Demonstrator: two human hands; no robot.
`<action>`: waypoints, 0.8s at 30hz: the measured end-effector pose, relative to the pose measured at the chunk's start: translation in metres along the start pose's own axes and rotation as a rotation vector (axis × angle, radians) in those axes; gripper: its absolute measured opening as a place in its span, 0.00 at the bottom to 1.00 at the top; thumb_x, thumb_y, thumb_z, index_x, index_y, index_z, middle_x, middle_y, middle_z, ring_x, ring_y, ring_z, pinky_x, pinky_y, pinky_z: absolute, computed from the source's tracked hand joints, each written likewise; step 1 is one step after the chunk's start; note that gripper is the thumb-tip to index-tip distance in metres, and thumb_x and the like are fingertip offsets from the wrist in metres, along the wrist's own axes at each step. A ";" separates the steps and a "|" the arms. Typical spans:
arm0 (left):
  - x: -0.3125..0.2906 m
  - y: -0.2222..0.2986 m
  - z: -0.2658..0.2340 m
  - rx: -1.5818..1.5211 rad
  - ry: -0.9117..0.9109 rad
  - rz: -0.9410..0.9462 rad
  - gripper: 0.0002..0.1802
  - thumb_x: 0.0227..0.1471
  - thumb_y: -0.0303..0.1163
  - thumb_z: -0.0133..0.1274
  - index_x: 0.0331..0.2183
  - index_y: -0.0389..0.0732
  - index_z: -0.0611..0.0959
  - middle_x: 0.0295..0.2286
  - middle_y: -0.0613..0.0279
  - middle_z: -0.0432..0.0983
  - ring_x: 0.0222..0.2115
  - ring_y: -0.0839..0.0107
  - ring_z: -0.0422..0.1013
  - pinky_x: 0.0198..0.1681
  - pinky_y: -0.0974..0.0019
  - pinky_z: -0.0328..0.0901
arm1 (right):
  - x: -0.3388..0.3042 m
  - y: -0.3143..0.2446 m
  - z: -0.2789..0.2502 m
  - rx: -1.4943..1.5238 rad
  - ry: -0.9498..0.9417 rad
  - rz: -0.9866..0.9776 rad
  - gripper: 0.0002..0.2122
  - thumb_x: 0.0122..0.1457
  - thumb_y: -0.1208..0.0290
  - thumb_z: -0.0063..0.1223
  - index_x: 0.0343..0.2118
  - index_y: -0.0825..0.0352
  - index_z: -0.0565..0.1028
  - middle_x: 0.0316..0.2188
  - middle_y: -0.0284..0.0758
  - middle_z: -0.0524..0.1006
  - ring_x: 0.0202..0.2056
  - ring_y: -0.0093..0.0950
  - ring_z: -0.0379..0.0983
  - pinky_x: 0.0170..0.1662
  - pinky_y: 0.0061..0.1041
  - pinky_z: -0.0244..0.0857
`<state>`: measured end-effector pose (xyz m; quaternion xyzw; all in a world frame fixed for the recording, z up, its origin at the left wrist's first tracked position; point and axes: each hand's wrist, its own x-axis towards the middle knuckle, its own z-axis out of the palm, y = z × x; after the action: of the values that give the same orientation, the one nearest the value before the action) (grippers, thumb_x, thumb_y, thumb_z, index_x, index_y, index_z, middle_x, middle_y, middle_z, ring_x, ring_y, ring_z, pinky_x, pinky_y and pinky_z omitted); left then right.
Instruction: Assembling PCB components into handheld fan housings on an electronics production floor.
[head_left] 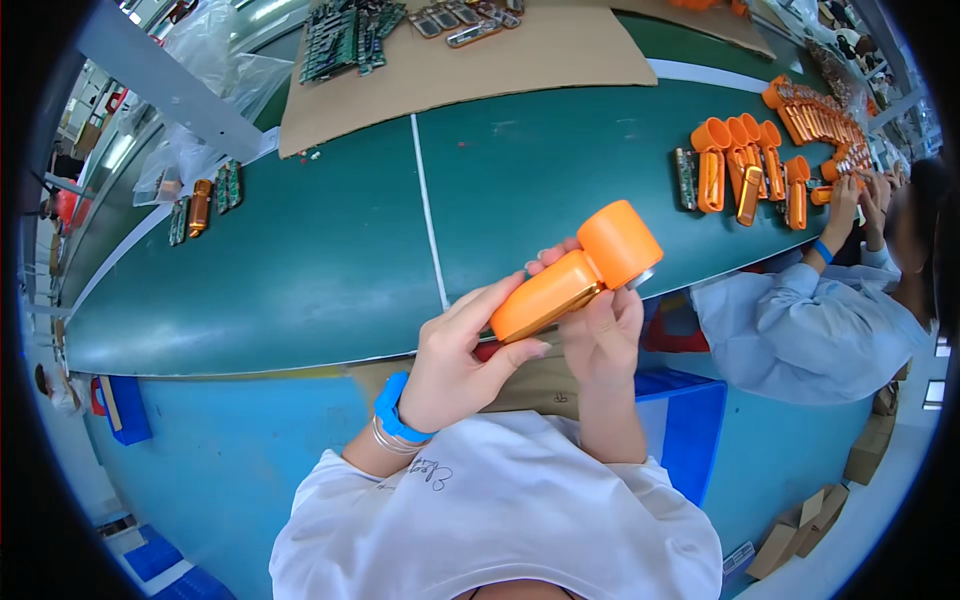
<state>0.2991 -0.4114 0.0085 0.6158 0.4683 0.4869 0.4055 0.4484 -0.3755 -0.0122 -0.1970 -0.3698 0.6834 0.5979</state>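
Observation:
An orange plastic housing (548, 292) with a rounded grip and a wide cylindrical head is held up in front of me, tilted with the head toward the upper right. My left hand (462, 352) is wrapped round the grip's lower end. Below the head, the fingers of my right hand (606, 335) are closed on the side of the same housing, near a shiny copper-coloured strip. A silvery edge shows under the head. Part of the right fingers is hidden behind the housing.
Similar orange housings (712, 180) stand grouped at the right of the green table (330, 260). A co-worker's hands (845, 205) are among others there. Circuit boards (345, 40) lie on cardboard (480, 70) at the back. A blue bin (690, 430) stands below the table edge.

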 end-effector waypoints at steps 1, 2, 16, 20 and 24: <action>0.001 0.004 0.002 0.079 0.021 0.082 0.31 0.42 0.25 0.63 0.49 0.31 0.72 0.40 0.47 0.74 0.38 0.57 0.74 0.39 0.64 0.70 | -0.003 -0.002 0.001 0.054 0.021 -0.012 0.28 0.57 0.60 0.55 0.53 0.74 0.59 0.47 0.46 0.68 0.50 0.39 0.67 0.54 0.41 0.62; 0.003 0.006 0.003 0.181 0.030 0.141 0.30 0.41 0.24 0.62 0.49 0.30 0.72 0.40 0.47 0.74 0.38 0.54 0.73 0.40 0.62 0.69 | -0.003 -0.002 0.002 0.075 0.014 -0.023 0.28 0.56 0.60 0.55 0.53 0.73 0.60 0.47 0.45 0.68 0.49 0.39 0.67 0.54 0.40 0.62; 0.030 -0.006 0.038 0.144 0.157 0.111 0.29 0.41 0.19 0.56 0.49 0.28 0.71 0.41 0.43 0.72 0.39 0.51 0.73 0.43 0.62 0.67 | 0.006 -0.011 -0.017 -0.547 0.128 -0.037 0.28 0.52 0.67 0.62 0.52 0.74 0.63 0.47 0.40 0.71 0.50 0.28 0.67 0.54 0.28 0.59; 0.050 -0.001 0.054 0.383 0.100 0.246 0.31 0.41 0.16 0.54 0.51 0.27 0.68 0.45 0.41 0.66 0.41 0.49 0.71 0.43 0.60 0.67 | 0.012 -0.025 -0.013 -0.498 0.247 0.022 0.24 0.54 0.73 0.58 0.52 0.74 0.64 0.47 0.39 0.71 0.50 0.26 0.68 0.54 0.26 0.60; 0.046 -0.018 0.059 0.404 0.079 0.286 0.31 0.40 0.17 0.53 0.50 0.28 0.71 0.43 0.45 0.67 0.39 0.56 0.70 0.42 0.65 0.67 | 0.011 -0.031 -0.021 -0.491 0.218 0.124 0.28 0.55 0.73 0.57 0.56 0.75 0.58 0.52 0.40 0.68 0.53 0.27 0.66 0.57 0.28 0.58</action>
<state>0.3578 -0.3652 -0.0103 0.7249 0.4796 0.4595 0.1826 0.4817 -0.3591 -0.0008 -0.4309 -0.4450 0.5833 0.5254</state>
